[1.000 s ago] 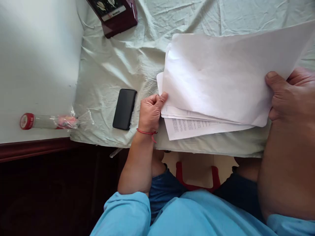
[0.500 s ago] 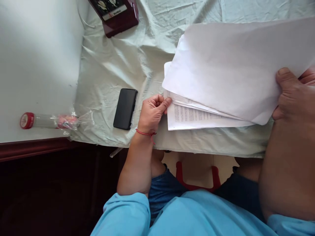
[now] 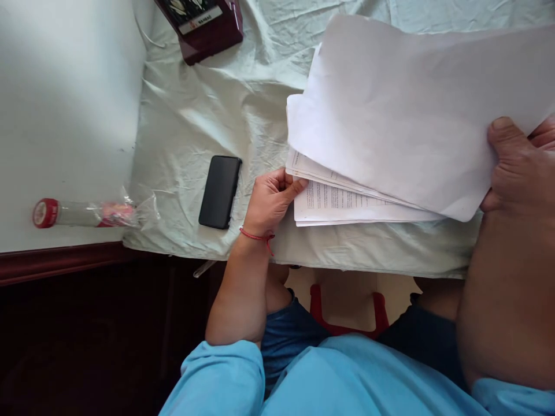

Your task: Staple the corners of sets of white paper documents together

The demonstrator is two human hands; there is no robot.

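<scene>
A stack of paper sheets lies fanned over the cloth-covered table, its top sheet blank and lifted. Printed text shows on the lower sheets near the table's front. My left hand, with a red string bracelet at the wrist, pinches the left edge of the lower sheets between thumb and fingers. At the far right, my right hand grips the right part of the stack, thumb on top of the blank sheet. Some of its fingers are hidden under the paper or cut off by the frame.
A black phone lies left of my left hand. Further left is a clear tube with a red cap and plastic wrap. A dark red box stands at the back. Below the table edge is a red stool.
The stack's left end has shifted a little up and the sheets have spread further apart there. My left thumb has moved slightly right along the pages. My right hand has hardly moved.
</scene>
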